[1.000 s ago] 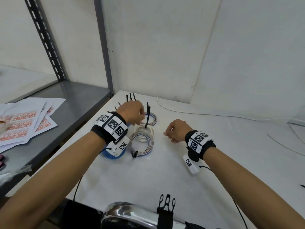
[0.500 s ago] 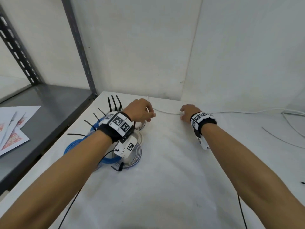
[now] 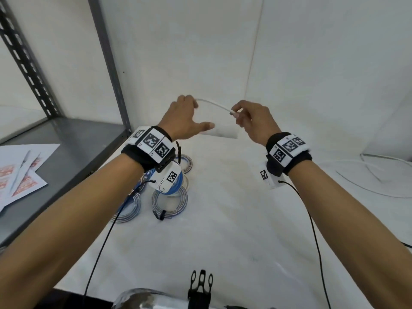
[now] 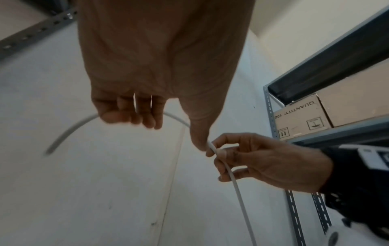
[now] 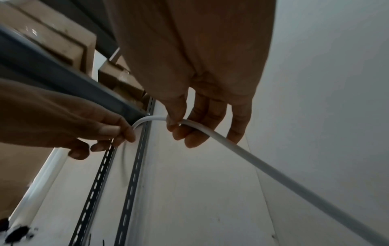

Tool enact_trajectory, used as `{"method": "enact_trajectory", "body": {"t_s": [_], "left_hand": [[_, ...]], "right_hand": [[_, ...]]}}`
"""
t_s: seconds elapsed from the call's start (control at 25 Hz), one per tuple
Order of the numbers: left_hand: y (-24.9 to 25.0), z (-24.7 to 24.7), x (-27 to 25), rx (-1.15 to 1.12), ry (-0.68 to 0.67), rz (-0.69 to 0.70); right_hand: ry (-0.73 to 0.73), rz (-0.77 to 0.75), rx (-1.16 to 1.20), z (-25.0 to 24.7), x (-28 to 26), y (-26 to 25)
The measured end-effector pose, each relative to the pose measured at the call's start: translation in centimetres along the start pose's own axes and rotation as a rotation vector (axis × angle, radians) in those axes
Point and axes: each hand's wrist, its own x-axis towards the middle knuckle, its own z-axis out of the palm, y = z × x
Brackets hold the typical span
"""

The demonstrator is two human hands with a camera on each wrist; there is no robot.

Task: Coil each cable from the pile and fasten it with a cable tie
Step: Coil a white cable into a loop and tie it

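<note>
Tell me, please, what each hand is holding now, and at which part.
Both hold one white cable, lifted above the table. The left hand curls its fingers round it; the right hand pinches it farther along. Its ends are not visible.

Head view: we look down over the table point(image 3: 223, 241). Wrist views: close, upward, sharing both hands.

Coiled cables point(image 3: 170, 202) crowd table's point(image 3: 223, 241) left — shelf post point(image 3: 107, 63) beyond | centre open
</note>
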Motion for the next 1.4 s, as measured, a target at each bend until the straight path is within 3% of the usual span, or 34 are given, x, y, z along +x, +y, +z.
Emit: {"method": "enact_trajectory", "body": {"t_s": [0.12,0.36,0.56,0.68,0.76,0.88,1.04,1.2,1.4], "left_hand": [[1.8,-1.1,0.1,-0.105,0.156,0.033],[1.4,0.8,-0.6,-0.05,0.09,-0.037],[-3.1,4.4,-2.1,0.14,-0.251,0.031],[-4.3,4.3,-2.8,-0.081,-0.351,0.059],[-4.5,4.1,-3.1,-0.272,-0.318,0.073],[-5.0,4.2,-3.1,-0.336,-0.229,0.07],[-5.5,3.8,-2.1,-0.5,-0.264,-0.101],[-5.2,3.2,-1.7,-0.656,-0.195,-0.132],[-5.0,1.1,-2.1,-0.589,-0.045,-0.095]], "right_hand": [[0.015,0.007,0.034,-1.2,-0.6,-1.8],[-0.137,0.014,0.023,0.1,-2.9,-1.6],[-0.264,0.053,0.046,2.8,-3.7,-0.6],[-0.262,0.076,0.036,3.6,-3.4,0.1],[-0.275,0.079,0.021,3.7,-3.2,0.4],[-0.244,0.078,0.01,3.6,-3.0,0.9],[-0.156,0.107,-0.003,3.3,-3.2,0.9],[-0.204,0.068,0.104,5.0,-4.3,-0.7],[-0.031,0.138,0.227,6.0,-4.4,-1.2]]}}
